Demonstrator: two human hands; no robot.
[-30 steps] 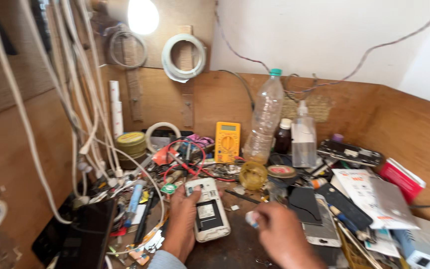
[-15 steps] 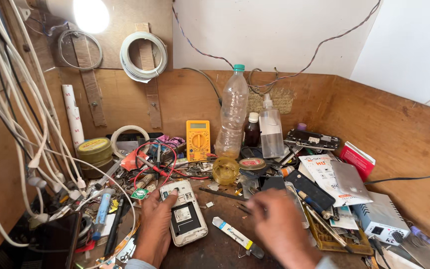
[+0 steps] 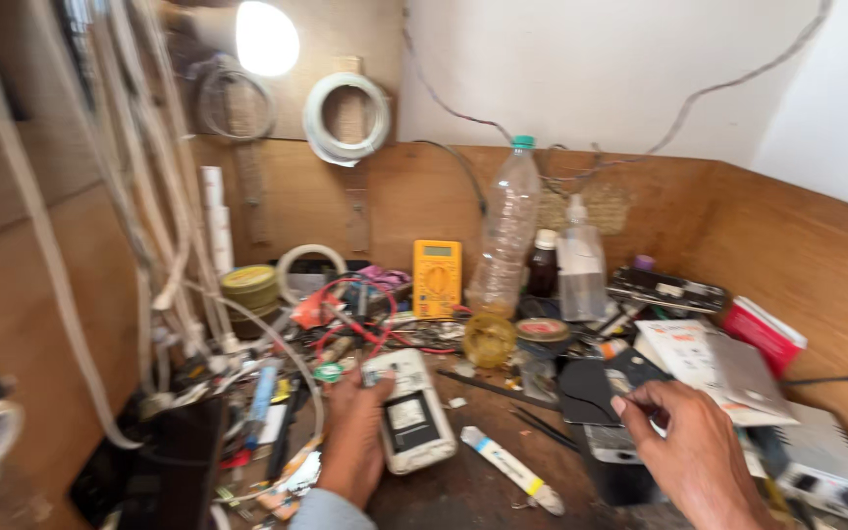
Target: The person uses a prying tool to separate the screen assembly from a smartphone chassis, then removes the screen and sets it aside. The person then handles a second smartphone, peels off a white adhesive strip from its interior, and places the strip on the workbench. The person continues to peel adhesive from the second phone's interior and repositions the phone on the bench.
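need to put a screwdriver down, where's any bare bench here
Bare wood shows between the opened phone in the left hand and the black tweezers, around the white tube. Behind, near the yellow multimeter and plastic bottle, it is crowded.

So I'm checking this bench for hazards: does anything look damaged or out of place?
The white phone under the left hand lies with its back cover off, insides showing. Tools and red wires are heaped around it, and white cables dangle loose over the bench's left side. The right hand hovers over dark phone parts.
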